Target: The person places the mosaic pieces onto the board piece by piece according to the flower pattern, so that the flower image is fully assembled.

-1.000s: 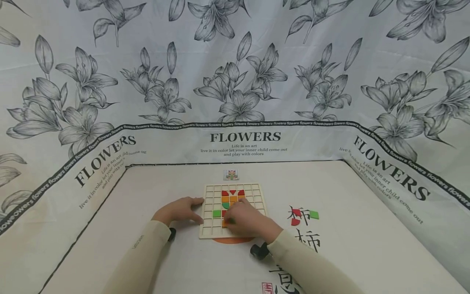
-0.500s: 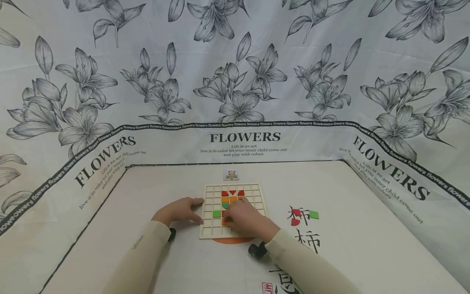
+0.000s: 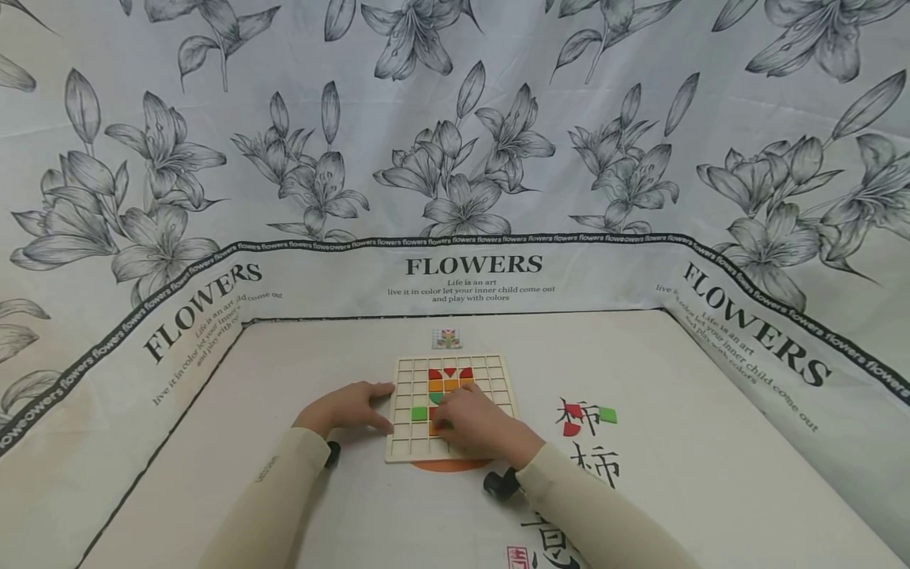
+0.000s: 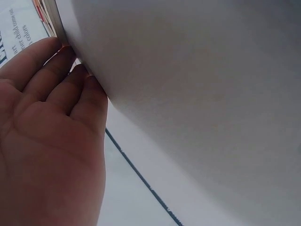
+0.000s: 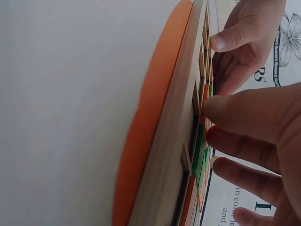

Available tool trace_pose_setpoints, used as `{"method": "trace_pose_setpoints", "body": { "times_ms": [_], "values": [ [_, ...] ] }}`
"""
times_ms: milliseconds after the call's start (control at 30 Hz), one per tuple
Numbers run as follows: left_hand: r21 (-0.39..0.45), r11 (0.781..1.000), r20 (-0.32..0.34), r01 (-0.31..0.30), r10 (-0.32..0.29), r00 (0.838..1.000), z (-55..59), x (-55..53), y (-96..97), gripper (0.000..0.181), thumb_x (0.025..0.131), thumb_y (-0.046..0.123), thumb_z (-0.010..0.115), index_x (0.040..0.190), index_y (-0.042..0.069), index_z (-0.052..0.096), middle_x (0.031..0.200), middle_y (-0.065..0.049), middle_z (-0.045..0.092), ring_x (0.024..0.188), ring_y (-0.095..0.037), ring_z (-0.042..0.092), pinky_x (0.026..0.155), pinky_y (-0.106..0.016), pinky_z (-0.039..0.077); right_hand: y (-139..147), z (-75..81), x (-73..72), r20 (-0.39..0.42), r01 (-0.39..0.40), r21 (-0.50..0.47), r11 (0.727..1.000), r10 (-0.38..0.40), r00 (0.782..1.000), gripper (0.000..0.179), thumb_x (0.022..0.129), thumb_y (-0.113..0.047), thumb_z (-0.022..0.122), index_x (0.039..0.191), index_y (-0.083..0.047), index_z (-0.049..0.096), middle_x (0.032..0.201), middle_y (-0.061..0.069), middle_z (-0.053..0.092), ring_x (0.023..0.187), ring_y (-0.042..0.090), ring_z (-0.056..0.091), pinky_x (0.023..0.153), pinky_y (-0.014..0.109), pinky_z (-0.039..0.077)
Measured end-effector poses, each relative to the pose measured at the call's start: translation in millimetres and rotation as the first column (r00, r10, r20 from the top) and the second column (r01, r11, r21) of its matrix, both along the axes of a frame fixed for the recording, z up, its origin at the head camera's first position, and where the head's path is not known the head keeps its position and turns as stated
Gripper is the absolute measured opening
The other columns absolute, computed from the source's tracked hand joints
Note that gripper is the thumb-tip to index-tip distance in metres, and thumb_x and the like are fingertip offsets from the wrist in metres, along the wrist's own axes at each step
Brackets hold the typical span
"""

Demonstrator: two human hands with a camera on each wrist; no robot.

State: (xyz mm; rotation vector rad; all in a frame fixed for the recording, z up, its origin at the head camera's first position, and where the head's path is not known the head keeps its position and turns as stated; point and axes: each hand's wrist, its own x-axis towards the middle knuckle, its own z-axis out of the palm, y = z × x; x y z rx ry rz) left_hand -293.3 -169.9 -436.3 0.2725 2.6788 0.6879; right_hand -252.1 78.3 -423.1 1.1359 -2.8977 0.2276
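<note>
A pale wooden grid board [image 3: 401, 453] lies on the table with colored tiles in its slots: red pieces at the top, an orange row [image 3: 451, 386], a green tile [image 3: 419, 414] at left. My left hand [image 3: 346, 407] rests against the board's left edge, fingers extended and thumb apart. Over the middle of the board is my right hand [image 3: 472, 423]. In the right wrist view its thumb and index fingertips touch an orange tile [image 5: 205, 94] seated in the grid, beside a dark green tile [image 5: 199, 150]. The right hand hides several slots.
Loose red tiles [image 3: 571, 429] and a light green tile [image 3: 608, 416] lie on the printed cloth right of the board. A small pattern card [image 3: 447, 339] lies behind it. A flower-printed cloth wall [image 3: 472, 276] encloses the table.
My right fingers have settled lower onto the board; the green and orange seen at their tips a second ago are now mostly covered. My left hand has not moved.
</note>
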Motion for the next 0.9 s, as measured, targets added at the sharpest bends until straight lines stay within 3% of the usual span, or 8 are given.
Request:
{"method": "trace_pose_setpoints", "body": {
  "times_ms": [333, 667, 900],
  "values": [
    [0.007, 1.000, -0.004, -0.003, 0.003, 1.000, -0.9, -0.5, -1.0, 0.088, 0.071, 0.042, 0.084, 0.147, 0.023, 0.044, 0.155, -0.005, 0.038, 0.145, -0.030, 0.030, 0.116, -0.050, 0.029, 17.2, -0.6, -2.3, 0.046, 0.042, -0.040, 0.998, -0.040, 0.998, 0.013, 0.090, -0.026, 0.068, 0.100, -0.027, 0.076, 0.097, -0.015, 0.067, 0.093, 0.008, 0.057, 0.102, 0.041, 0.040],
    [0.001, 1.000, -0.011, -0.010, 0.010, 1.000, 0.0, 0.5, 0.7, 0.088, 0.070, 0.040, 0.085, 0.146, 0.022, 0.044, 0.154, -0.006, 0.039, 0.144, -0.031, 0.031, 0.116, -0.051, 0.030, 48.3, 3.7, -13.0, 0.049, 0.074, -0.052, 0.996, -0.071, 0.996, 0.012, 0.089, -0.026, 0.069, 0.096, -0.022, 0.078, 0.090, -0.012, 0.070, 0.086, 0.008, 0.058, 0.090, 0.036, 0.047],
    [0.007, 1.000, -0.013, -0.007, 0.007, 1.000, -1.7, 0.2, -0.2, 0.088, 0.070, 0.040, 0.085, 0.146, 0.022, 0.045, 0.154, -0.006, 0.039, 0.145, -0.031, 0.031, 0.116, -0.050, 0.030, 73.1, 10.7, -12.3, 0.075, 0.216, -0.059, 0.975, -0.211, 0.975, 0.013, 0.089, -0.018, 0.067, 0.097, -0.018, 0.077, 0.099, -0.005, 0.071, 0.100, 0.017, 0.062, 0.100, 0.044, 0.044]
  ]
}}
